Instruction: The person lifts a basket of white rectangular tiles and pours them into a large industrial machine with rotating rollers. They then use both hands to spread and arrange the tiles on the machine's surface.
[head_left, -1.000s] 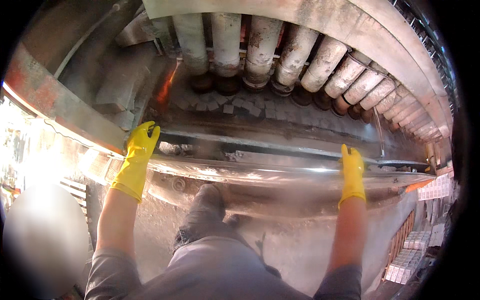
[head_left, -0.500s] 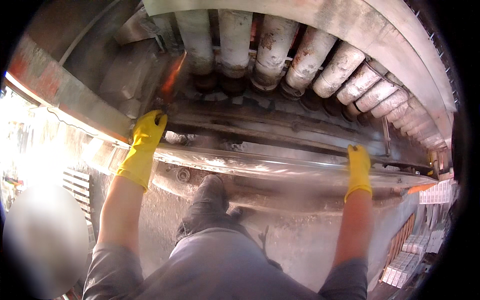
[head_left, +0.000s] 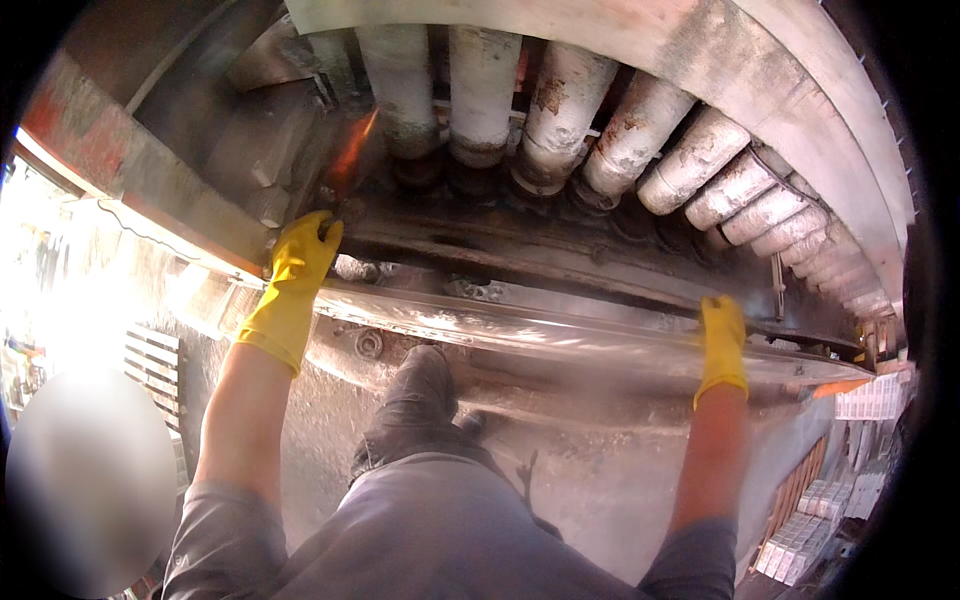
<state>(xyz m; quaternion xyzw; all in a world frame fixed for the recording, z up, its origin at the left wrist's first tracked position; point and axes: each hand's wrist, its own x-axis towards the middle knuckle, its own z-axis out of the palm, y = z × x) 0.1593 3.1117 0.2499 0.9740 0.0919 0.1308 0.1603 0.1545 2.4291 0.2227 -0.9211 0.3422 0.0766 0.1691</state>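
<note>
Now more of the panel's (head_left: 520,255) broad face is shown just beyond the rail (head_left: 480,325), and the pale tiles seen a second ago farther beyond it, below the pipes (head_left: 485,100), are hidden, so that area is screened off. At the rail's left end the left hand (head_left: 305,252) is curled; toward its right end the right hand (head_left: 722,332) is curled too. Whether the panel is gripped by either cannot be told. Its long face is dark and grimy.
</note>
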